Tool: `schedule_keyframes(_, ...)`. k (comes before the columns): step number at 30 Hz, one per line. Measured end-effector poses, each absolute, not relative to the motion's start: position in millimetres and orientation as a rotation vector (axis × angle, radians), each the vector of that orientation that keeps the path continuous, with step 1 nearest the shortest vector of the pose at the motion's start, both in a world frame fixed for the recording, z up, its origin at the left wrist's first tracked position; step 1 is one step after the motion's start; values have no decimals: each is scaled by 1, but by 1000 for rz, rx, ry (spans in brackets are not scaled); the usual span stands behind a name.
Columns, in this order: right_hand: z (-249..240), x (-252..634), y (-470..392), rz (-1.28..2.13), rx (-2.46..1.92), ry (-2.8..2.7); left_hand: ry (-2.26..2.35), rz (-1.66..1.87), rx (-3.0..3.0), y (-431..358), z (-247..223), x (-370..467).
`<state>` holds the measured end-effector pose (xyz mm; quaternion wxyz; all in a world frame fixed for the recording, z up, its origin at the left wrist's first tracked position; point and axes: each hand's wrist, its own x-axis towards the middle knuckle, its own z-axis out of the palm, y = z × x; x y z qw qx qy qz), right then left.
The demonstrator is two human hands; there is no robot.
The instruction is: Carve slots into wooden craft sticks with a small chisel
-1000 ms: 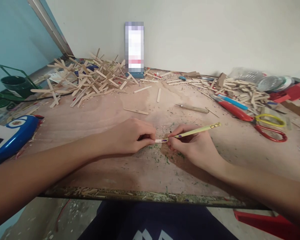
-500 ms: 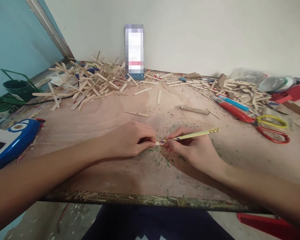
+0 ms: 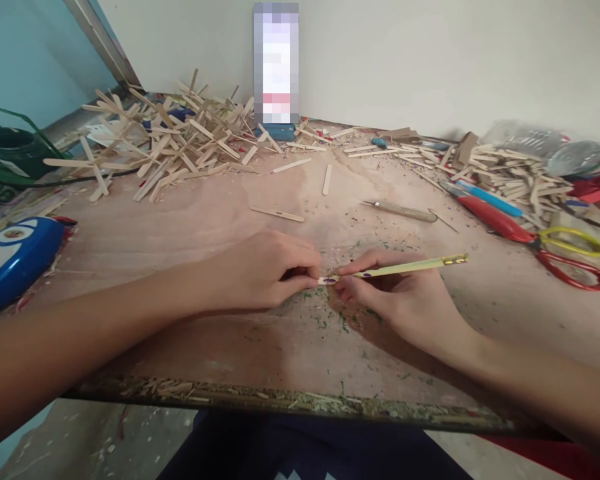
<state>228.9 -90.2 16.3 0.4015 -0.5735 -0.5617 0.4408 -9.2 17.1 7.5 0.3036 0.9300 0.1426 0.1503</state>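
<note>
My left hand [image 3: 280,270] rests on the wooden board, thumb and fingers pinched on a short piece of craft stick [image 3: 324,281]. A small dark purple patch shows at the stick's right part. My right hand [image 3: 405,293] is closed around a pale yellow pencil [image 3: 410,269] with a gold metal end pointing right. The pencil lies low and slanted, its front end hidden among the right fingertips, which are right beside the stick. Whether its point touches the wood I cannot tell. Green shavings are scattered under and around both hands.
A craft knife [image 3: 400,211] and a loose stick [image 3: 277,214] lie beyond my hands. Red-and-yellow-handled cutters [image 3: 510,223] are at the right. Glued sticks [image 3: 180,147] pile up back left, loose ones [image 3: 510,177] back right. A phone [image 3: 276,67] stands against the wall.
The camera has tilted down and moved slightly, so the background sits higher in view. Both hands keep their grips on the stick and pencil, with only small finger movement.
</note>
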Motion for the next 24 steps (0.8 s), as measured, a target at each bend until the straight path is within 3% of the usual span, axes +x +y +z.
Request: schedule_keyframes(24,18,229,-89,1130,-1467,-1436,382,374,2464,18,8,-10)
